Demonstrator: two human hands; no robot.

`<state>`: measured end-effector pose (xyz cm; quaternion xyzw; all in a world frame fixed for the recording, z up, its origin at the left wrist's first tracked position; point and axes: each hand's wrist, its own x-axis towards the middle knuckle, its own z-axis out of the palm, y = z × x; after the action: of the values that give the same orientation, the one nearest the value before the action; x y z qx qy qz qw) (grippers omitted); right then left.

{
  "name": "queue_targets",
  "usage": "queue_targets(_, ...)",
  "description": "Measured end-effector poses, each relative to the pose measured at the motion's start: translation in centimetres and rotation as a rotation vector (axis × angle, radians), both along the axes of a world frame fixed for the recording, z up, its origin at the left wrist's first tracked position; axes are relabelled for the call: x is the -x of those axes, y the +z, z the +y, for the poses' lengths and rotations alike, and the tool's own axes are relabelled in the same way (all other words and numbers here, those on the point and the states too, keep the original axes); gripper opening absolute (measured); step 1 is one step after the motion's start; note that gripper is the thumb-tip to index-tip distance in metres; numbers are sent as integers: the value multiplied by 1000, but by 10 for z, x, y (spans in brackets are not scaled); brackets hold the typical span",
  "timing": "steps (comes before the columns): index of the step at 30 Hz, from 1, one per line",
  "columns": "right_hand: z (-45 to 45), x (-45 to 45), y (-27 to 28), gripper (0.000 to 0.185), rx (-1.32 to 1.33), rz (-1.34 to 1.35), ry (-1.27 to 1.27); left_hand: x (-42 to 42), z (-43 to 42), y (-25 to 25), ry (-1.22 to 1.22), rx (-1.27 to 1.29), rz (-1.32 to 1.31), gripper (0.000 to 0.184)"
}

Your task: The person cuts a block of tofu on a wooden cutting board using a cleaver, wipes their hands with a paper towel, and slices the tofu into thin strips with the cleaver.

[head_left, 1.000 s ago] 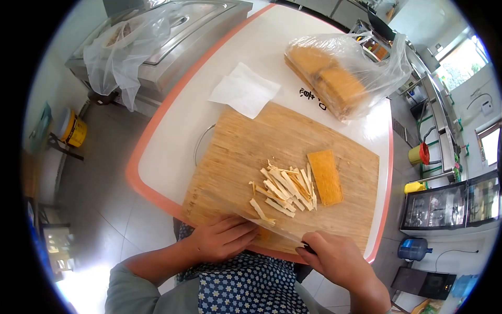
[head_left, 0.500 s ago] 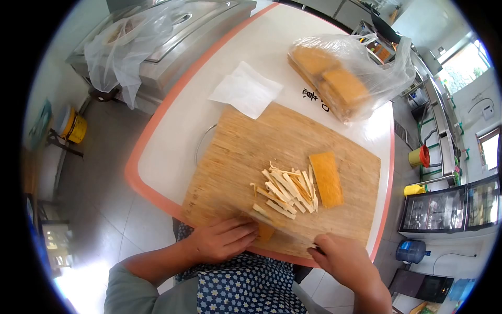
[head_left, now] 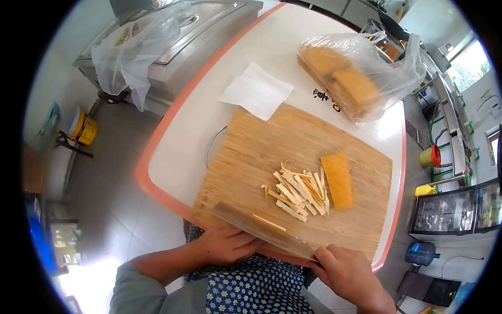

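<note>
My right hand (head_left: 348,269) is closed round the handle of a broad kitchen knife (head_left: 259,230) near the front edge of a wooden cutting board (head_left: 251,146). Its blade tilts and reaches left to my left hand (head_left: 230,243). The fingers of that hand are curled down behind the blade on a slab of dried tofu, which the blade mostly hides. One thin cut strip (head_left: 269,223) lies along the blade's far side. Beyond it is a loose pile of pale tofu strips (head_left: 298,191). A whole orange-yellow tofu slab (head_left: 338,181) lies right of the pile.
On the white table (head_left: 172,162) with a pink rim, a clear plastic bag (head_left: 361,78) holds more slabs. A white cloth or paper sheet (head_left: 256,90) overlaps the board's far edge. A metal ring (head_left: 212,146) shows at the board's left side. A steel counter (head_left: 178,57) stands at the far left.
The knife, blurred before, now shows clearly with its blade tilted. A thin strip lies apart along it, and the slab under my left hand is now mostly hidden. The whole view has shifted slightly.
</note>
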<state>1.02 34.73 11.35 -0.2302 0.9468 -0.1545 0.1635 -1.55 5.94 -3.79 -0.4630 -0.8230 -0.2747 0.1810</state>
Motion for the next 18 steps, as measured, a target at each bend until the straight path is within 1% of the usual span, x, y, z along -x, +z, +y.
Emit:
queue_targets(7,1,0,2,24,-13,-10,11,-1,-1,1,2,10,-23,30)
queue_targets(9,1,-2,1,20,12,-129,-84,-2,0,1,3,8,-29,31)
queue_targets(13,7,-2,4,19,44,-127,-85,-2,-1,5,-2,-4,-73,32)
queue_targets(15,12,-3,13,19,-45,-140,-116,-1,-1,7,-6,-3,-79,32)
queue_targets(18,12,-1,23,19,-67,-168,-112,1,-2,8,-24,0,-88,33)
